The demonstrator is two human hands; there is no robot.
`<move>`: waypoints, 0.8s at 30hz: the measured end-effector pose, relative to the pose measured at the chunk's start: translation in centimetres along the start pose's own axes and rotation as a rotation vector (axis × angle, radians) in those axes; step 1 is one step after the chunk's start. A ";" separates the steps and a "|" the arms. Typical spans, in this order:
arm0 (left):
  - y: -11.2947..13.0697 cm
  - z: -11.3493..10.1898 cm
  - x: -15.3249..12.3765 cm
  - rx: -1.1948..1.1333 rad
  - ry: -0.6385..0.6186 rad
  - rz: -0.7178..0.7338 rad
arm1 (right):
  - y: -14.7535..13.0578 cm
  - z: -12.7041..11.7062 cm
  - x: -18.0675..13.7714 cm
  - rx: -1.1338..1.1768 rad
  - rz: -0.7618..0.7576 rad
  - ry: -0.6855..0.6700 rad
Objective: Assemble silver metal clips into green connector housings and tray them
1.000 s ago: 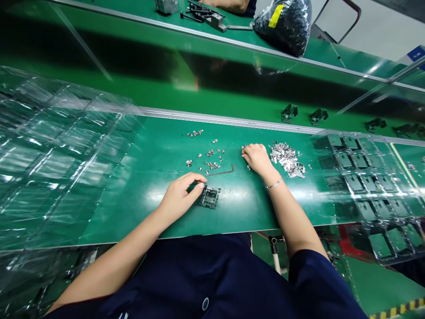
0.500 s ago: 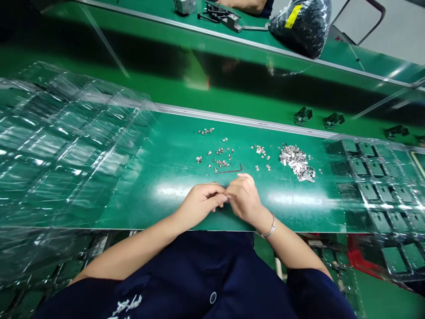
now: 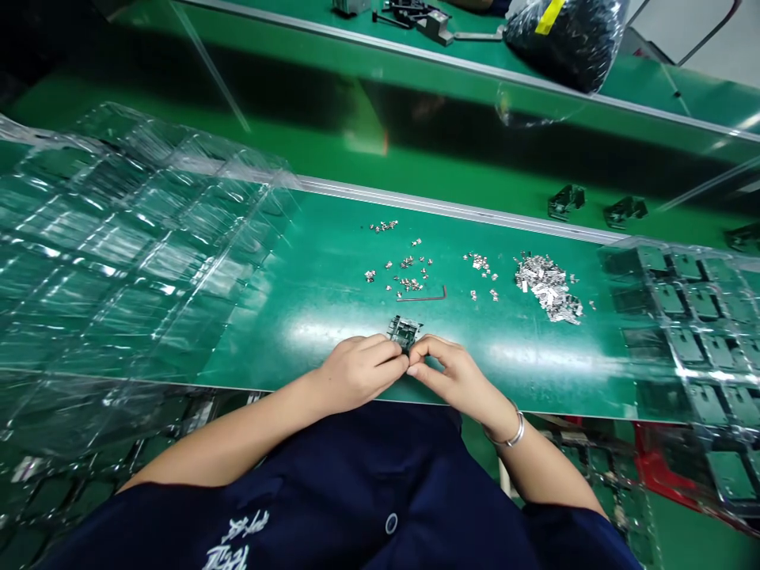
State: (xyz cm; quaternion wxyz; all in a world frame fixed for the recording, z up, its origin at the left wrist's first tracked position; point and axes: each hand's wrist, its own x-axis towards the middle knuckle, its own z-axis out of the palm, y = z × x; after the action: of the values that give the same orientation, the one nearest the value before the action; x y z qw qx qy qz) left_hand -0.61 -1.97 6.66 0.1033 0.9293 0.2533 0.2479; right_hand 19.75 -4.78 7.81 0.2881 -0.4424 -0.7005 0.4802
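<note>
A small dark mechanical assembly point(image 3: 404, 331) with a frame-like body sits at the bench's near side. My left hand point(image 3: 363, 370) is closed on its near left edge, fingertips pressed against it. My right hand point(image 3: 454, 376) pinches at its near right corner, thumb and forefinger together; whatever is between those fingertips is too small to make out. Just beyond lies an L-shaped hex key point(image 3: 423, 298). Small metal parts point(image 3: 409, 283) are scattered past the key, and a larger heap of silvery metal pieces point(image 3: 549, 289) lies to the right.
Clear plastic compartment trays point(image 3: 142, 229) cover the left side; another tray point(image 3: 692, 344) stands at the right. Dark assemblies point(image 3: 567, 202) rest behind the metal rail point(image 3: 451, 210). On the far bench are a black plastic-wrapped bag point(image 3: 570, 43) and metal tools point(image 3: 436, 28).
The dark assembly, earlier mostly covered by my hands, now shows beyond my fingertips. My right hand has turned and lowered to its near corner. The view has shifted slightly.
</note>
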 end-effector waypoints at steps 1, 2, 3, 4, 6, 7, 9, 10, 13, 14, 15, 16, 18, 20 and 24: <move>-0.4 0.2 -0.1 -0.026 0.015 -0.018 | 0.3 -0.1 0.1 -0.006 -0.004 0.004; -0.9 0.6 -0.1 -0.068 0.031 -0.061 | 0.7 -0.3 0.3 -0.021 -0.011 0.024; -1.5 1.0 -0.1 -0.122 0.036 -0.125 | 1.2 -0.4 0.6 -0.049 -0.020 0.066; -2.0 1.5 -0.1 -0.185 0.021 -0.199 | 1.8 -0.6 0.9 -0.088 -0.031 0.122; -3.0 2.6 0.1 -0.311 -0.078 -0.333 | 2.7 -1.0 1.5 -0.198 -0.066 0.225; -3.3 3.2 0.2 -0.363 -0.133 -0.377 | 3.1 -1.0 1.7 -0.256 -0.093 0.247; -3.3 4.1 0.5 -0.439 -0.180 -0.428 | 3.7 -1.0 2.1 -0.344 -0.151 0.239; -3.2 4.4 0.7 -0.462 -0.167 -0.452 | 3.8 -1.0 2.1 -0.368 -0.174 0.228; -2.4 4.6 1.0 -0.475 -0.083 -0.497 | 3.8 -0.6 2.1 -0.386 -0.196 0.210; -2.2 4.5 1.1 -0.469 -0.068 -0.491 | 3.8 -0.5 2.0 -0.390 -0.197 0.211; -2.0 4.4 1.1 -0.460 -0.060 -0.478 | 3.8 -0.4 2.0 -0.396 -0.197 0.215; -1.9 4.3 1.1 -0.449 -0.056 -0.463 | 3.8 -0.3 2.0 -0.405 -0.198 0.222; -1.7 4.0 1.1 -0.426 -0.049 -0.442 | 3.8 -0.2 2.0 -0.427 -0.195 0.250; -1.6 3.9 1.1 -0.397 -0.041 -0.440 | 3.7 -0.1 2.0 -0.444 -0.184 0.275; -1.3 3.9 1.0 -0.325 -0.041 -0.434 | 3.8 0.1 2.0 -0.452 -0.169 0.288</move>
State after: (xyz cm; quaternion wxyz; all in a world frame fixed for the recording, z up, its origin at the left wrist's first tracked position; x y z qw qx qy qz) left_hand 1.62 -0.64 3.28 0.3068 0.8293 0.4016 0.2386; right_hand 20.08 -2.50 4.21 0.3176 -0.4992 -0.7761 0.2181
